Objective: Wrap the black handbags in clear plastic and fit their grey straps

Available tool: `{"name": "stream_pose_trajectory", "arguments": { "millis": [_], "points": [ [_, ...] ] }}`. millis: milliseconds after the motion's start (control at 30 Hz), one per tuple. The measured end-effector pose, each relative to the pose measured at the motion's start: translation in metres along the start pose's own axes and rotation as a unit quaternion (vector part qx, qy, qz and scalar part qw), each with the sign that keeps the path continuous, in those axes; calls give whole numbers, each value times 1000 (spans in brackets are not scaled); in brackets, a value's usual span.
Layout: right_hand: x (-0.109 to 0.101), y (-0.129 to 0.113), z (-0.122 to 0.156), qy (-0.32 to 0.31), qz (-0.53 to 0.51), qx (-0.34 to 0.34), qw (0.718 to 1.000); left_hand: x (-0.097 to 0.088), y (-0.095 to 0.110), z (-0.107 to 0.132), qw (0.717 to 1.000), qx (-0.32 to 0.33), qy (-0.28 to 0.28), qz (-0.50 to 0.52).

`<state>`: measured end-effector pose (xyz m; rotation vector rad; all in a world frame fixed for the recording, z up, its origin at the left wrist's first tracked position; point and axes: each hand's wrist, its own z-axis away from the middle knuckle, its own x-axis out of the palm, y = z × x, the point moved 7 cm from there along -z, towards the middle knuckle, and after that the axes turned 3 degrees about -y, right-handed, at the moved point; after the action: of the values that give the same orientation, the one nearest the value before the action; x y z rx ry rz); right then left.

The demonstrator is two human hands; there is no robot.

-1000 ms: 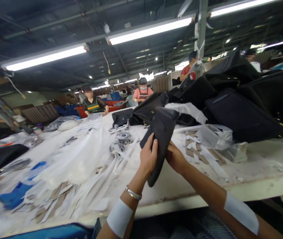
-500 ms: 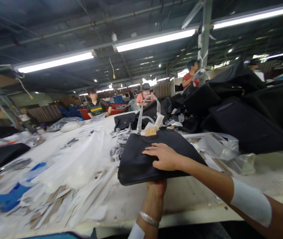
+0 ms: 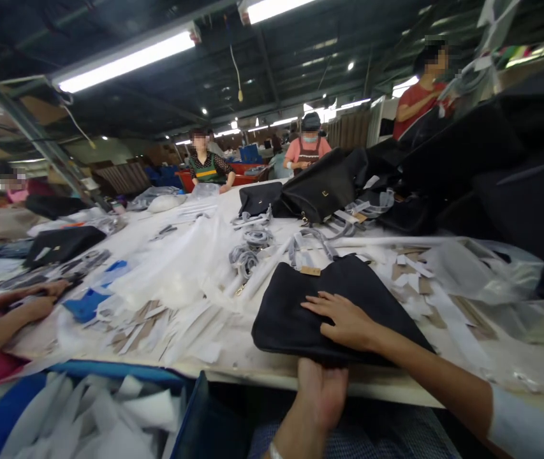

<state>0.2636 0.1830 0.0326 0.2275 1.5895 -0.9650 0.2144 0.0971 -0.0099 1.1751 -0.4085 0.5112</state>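
Note:
A black handbag (image 3: 295,306) lies tilted across the table's front edge, its base towards me. Its wrapped handles (image 3: 317,239) stretch away at the far side, beside a small tan tag (image 3: 310,271). My right hand (image 3: 348,322) rests flat on the bag's upper face with the fingers spread. Below the bag's near edge, my left hand (image 3: 322,389) holds it from underneath, palm up. The left fingertips are hidden by the bag.
White plastic film (image 3: 176,268) and cardboard strips (image 3: 145,325) cover the table's left. Coiled wrapped straps (image 3: 245,255) lie beyond the bag. Black bags are heaped at right. A blue bin (image 3: 195,414) holds white scraps. A co-worker's hands (image 3: 37,303) are at left; other people stand behind.
The bag has come down and nearer to me with both hands, and its handles have dropped from upright. The view has swung left and down, bringing the blue bin into sight.

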Motion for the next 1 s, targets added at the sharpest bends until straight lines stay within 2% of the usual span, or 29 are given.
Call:
{"name": "stream_pose_trajectory", "arguments": {
  "millis": [67, 100, 133, 167, 200, 233, 300, 333, 400, 533, 667, 767, 867, 933, 1000],
  "points": [
    [6, -1, 4, 26, 25, -15, 999, -20, -15, 29, 989, -84, 16, 118],
    [9, -2, 6, 46, 41, -24, 998, -33, -20, 45, 982, -132, 22, 137],
    [12, -3, 8, 67, 58, -34, 996, -47, -20, 60, 979, -165, 28, 112],
    [15, -4, 11, 87, 75, -43, 993, -65, -14, 71, 983, -172, 39, 58],
    [17, -6, 13, 104, 90, -51, 989, -84, -1, 79, 988, -143, 60, -14],
    [19, -7, 14, 118, 102, -58, 986, -103, 18, 83, 988, -87, 98, -88],
    [23, -7, 16, 141, 118, -70, 980, -136, 64, 88, 957, 49, 208, -195],
    [24, -7, 16, 150, 122, -76, 978, -148, 83, 87, 937, 95, 253, -220],
    [26, -5, 16, 164, 126, -87, 974, -160, 105, 73, 919, 117, 292, -235],
    [27, -3, 17, 178, 138, -104, 969, -158, 115, 29, 930, 52, 253, -262],
    [29, -2, 18, 183, 152, -110, 965, -159, 120, 7, 925, 81, 275, -249],
    [29, -2, 17, 188, 160, -116, 962, -162, 122, 6, 930, 121, 285, -196],
    [28, -4, 18, 197, 164, -116, 959, -160, 130, 15, 930, 170, 286, -156],
    [27, -6, 19, 196, 167, -113, 960, -149, 140, 23, 925, 228, 268, -146],
    [26, -8, 20, 189, 165, -106, 962, -127, 147, 27, 916, 293, 233, -145]
  ]
}}
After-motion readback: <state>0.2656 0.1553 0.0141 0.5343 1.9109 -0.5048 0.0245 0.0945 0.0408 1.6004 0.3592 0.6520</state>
